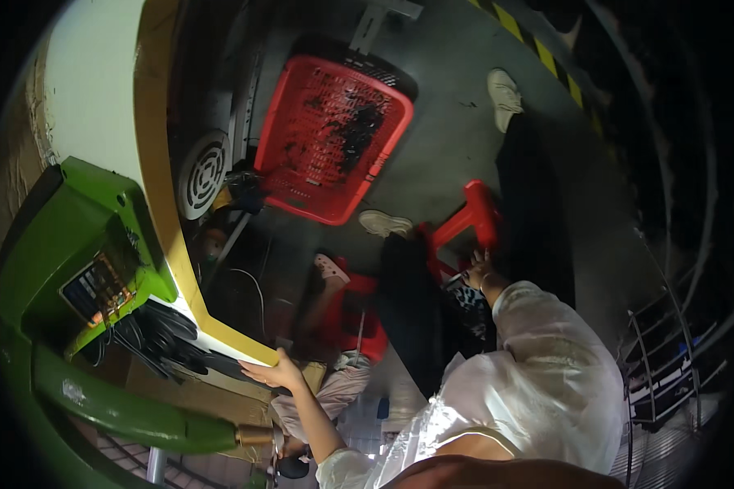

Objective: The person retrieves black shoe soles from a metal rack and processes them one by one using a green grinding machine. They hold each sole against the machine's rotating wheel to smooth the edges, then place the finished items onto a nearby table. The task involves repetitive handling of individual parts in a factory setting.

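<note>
My left hand (279,375) rests on the yellow-edged corner of a white worktable (253,349), its thumb apart from the outstretched fingers. My right hand (479,273) is lowered at my side against a red plastic stool (477,216). Its fingers are spread at the stool's near end, and I cannot tell how firmly they touch. Below that hand lies a black-and-white patterned item (467,301), partly hidden by my sleeve. On the table stands a green machine (81,253), with a bundle of black cables or strips (159,334) beside it.
A red perforated basket (326,138) with dark scraps stands on the floor ahead. Another person's sandalled foot (331,270) and pale trousers (334,399) are close on the left, near a second red stool (367,326). A wire rack (665,367) stands at the right.
</note>
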### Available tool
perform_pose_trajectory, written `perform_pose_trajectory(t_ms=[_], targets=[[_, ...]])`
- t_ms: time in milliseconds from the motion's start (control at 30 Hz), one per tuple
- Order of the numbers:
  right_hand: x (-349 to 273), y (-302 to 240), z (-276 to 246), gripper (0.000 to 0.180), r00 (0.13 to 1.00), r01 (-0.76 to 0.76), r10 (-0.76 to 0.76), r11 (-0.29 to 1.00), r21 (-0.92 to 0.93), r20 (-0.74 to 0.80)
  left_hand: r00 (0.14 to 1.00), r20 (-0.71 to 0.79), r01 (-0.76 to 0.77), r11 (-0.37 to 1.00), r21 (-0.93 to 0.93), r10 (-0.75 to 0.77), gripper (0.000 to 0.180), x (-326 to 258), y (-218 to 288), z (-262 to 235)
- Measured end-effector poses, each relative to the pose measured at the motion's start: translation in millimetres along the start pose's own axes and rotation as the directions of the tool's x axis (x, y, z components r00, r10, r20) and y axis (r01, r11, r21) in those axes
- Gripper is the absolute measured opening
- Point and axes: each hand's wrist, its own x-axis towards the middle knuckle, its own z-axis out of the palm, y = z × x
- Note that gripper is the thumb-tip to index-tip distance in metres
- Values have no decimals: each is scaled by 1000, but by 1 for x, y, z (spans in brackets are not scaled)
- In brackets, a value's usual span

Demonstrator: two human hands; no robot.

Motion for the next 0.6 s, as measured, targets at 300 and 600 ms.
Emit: perform_pose_trajectory(t_ms=[300,600], targets=[[41,6,-27,64,868,-19,17,1000,-1,496,998,-60,6,998,-66,-10,99,2,-9,-2],[82,12,-260,58,992,25,-3,985,-174,123,965,5,-250,927,-280,262,75,-39,6,-49]])
